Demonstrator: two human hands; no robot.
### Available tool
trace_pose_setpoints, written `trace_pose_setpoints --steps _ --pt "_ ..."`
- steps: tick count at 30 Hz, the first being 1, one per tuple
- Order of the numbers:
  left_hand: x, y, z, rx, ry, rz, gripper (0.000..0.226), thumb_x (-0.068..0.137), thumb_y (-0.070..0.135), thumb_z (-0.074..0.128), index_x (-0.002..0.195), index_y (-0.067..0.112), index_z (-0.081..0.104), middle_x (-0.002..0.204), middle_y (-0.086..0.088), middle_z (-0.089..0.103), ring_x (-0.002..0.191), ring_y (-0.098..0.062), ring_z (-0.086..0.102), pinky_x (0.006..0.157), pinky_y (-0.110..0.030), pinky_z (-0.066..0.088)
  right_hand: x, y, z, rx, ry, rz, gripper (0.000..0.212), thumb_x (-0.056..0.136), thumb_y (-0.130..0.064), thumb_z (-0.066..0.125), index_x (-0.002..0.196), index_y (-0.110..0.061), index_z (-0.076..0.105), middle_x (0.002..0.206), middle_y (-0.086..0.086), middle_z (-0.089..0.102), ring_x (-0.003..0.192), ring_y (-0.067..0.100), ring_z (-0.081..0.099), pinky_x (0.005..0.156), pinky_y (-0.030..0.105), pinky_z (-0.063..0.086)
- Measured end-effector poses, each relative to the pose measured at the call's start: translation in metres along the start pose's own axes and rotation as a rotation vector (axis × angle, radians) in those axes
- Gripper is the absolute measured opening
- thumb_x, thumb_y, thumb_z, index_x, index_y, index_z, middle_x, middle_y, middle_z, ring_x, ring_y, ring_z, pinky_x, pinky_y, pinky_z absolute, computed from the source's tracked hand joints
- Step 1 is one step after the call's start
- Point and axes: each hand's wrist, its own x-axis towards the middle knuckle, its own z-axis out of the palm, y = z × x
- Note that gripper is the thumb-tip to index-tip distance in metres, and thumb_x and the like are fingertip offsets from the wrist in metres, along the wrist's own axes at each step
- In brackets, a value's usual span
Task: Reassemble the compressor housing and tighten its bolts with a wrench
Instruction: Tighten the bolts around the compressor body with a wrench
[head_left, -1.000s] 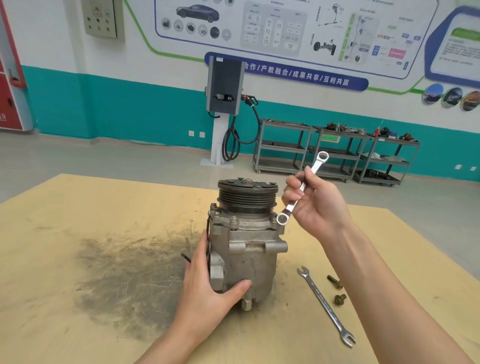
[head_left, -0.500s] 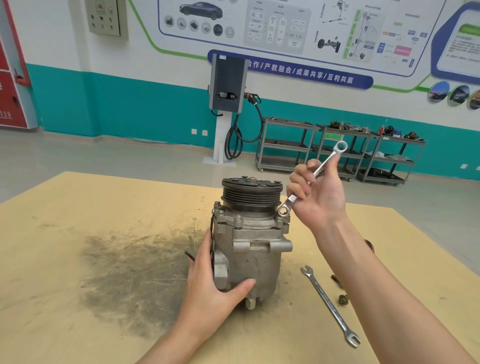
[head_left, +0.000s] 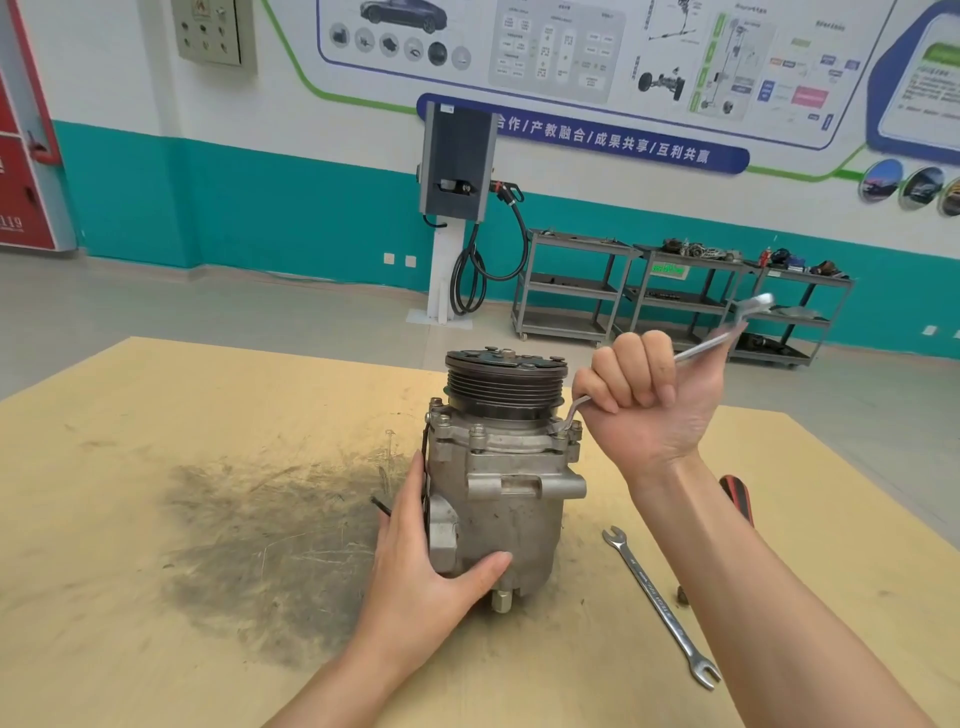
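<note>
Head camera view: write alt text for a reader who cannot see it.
A person's right hand grips a ring wrench set on a bolt at the top flange of an upright compressor, while the left hand holds its body steady on a scuffed wooden table. A second wrench lies on the table to the right.

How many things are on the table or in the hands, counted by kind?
Wrenches: 2, one in the right hand at, one lying on the table at
Compressors: 1, held by the left hand
Red-handled tools: 1, partly hidden
Small part beside the forearm: 1, unclear
Total: 5
</note>
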Motion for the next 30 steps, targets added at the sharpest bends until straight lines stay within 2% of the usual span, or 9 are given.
trace_pose_setpoints --steps 5,7,11,14,17,20,24,27,30 --pt "0.0 0.001 0.0 0.008 -0.01 -0.002 0.105 0.056 0.065 0.075 0.136 0.067 0.006 0.146 0.043 0.022 0.144 0.002 0.022 0.121 -0.046 0.022 -0.009 0.0 -0.005 0.077 0.038 -0.014 0.08 0.089 -0.076 0.02 0.036 -0.016 0.027 0.038 -0.003 0.017 0.041 0.011 0.016 0.046 0.025 0.016" --pt "0.0 0.001 -0.001 -0.002 -0.009 -0.003 0.107 0.058 0.06 0.078 0.137 0.066 0.006 0.148 0.039 0.024 0.144 0.0 0.023 0.121 -0.046 0.023 -0.009 0.0 -0.007 0.09 0.039 -0.005 0.081 0.096 -0.067 0.018 0.034 -0.017 0.027 0.038 -0.003 0.017 0.04 0.011 0.016 0.046 0.025 0.014" --pt "0.0 0.001 -0.001 -0.002 -0.007 -0.012 0.109 0.057 0.062 0.077 0.141 0.061 0.007 0.15 0.036 0.026 0.145 -0.001 0.023 0.12 -0.045 0.025 -0.006 -0.002 -0.006 0.14 -0.093 0.053 0.078 0.097 -0.056 0.025 0.033 -0.014 0.029 0.036 0.0 0.02 0.039 0.013 0.017 0.048 0.027 0.016" --pt "-0.001 0.0 -0.001 0.003 -0.013 -0.02 0.11 0.054 0.069 0.073 0.141 0.064 0.005 0.15 0.036 0.026 0.145 -0.002 0.022 0.12 -0.046 0.025 -0.008 -0.003 -0.003 0.086 -0.165 0.052 0.075 0.096 -0.05 0.033 0.032 -0.012 0.028 0.035 -0.001 0.015 0.039 0.013 0.013 0.049 0.027 0.017" --pt "-0.001 0.0 -0.002 -0.001 -0.015 -0.031 0.11 0.053 0.071 0.072 0.138 0.068 0.002 0.152 0.035 0.024 0.148 -0.006 0.018 0.121 -0.049 0.023 -0.013 -0.004 -0.001 -0.03 -0.182 0.04 0.072 0.095 -0.042 0.042 0.032 -0.01 0.029 0.035 0.0 0.014 0.04 0.015 0.017 0.049 0.028 0.017" --pt "-0.001 0.001 -0.002 0.001 -0.019 -0.032 0.111 0.054 0.071 0.072 0.14 0.065 0.003 0.152 0.034 0.023 0.148 -0.005 0.018 0.121 -0.049 0.021 -0.019 -0.005 0.004 -0.205 -0.172 0.005 0.072 0.096 -0.038 0.034 0.031 -0.009 0.021 0.036 0.0 0.018 0.04 0.015 0.021 0.048 0.028 0.02" --pt "-0.001 0.002 -0.001 0.012 -0.024 -0.036 0.114 0.054 0.071 0.072 0.147 0.057 0.006 0.153 0.031 0.026 0.146 -0.003 0.022 0.121 -0.048 0.023 -0.024 -0.002 0.014 -0.347 -0.11 -0.051 0.069 0.097 -0.034 0.017 0.032 -0.007 0.016 0.035 0.001 0.015 0.039 0.015 0.017 0.047 0.027 0.021" --pt "-0.002 0.002 -0.001 0.013 -0.023 -0.04 0.116 0.055 0.07 0.072 0.148 0.054 0.006 0.153 0.03 0.027 0.146 -0.005 0.023 0.12 -0.048 0.025 -0.026 0.001 0.022 -0.468 -0.132 -0.072 0.068 0.096 -0.032 0.012 0.034 -0.007 0.017 0.036 0.001 0.016 0.04 0.015 0.016 0.047 0.029 0.018" --pt "-0.002 0.001 -0.001 0.01 -0.025 -0.041 0.117 0.054 0.07 0.073 0.149 0.053 0.007 0.153 0.029 0.028 0.145 -0.005 0.024 0.119 -0.048 0.026 -0.03 0.008 0.028 -0.57 -0.083 -0.116 0.067 0.096 -0.033 0.008 0.035 -0.006 0.019 0.038 0.0 0.02 0.041 0.015 0.015 0.047 0.03 0.013"
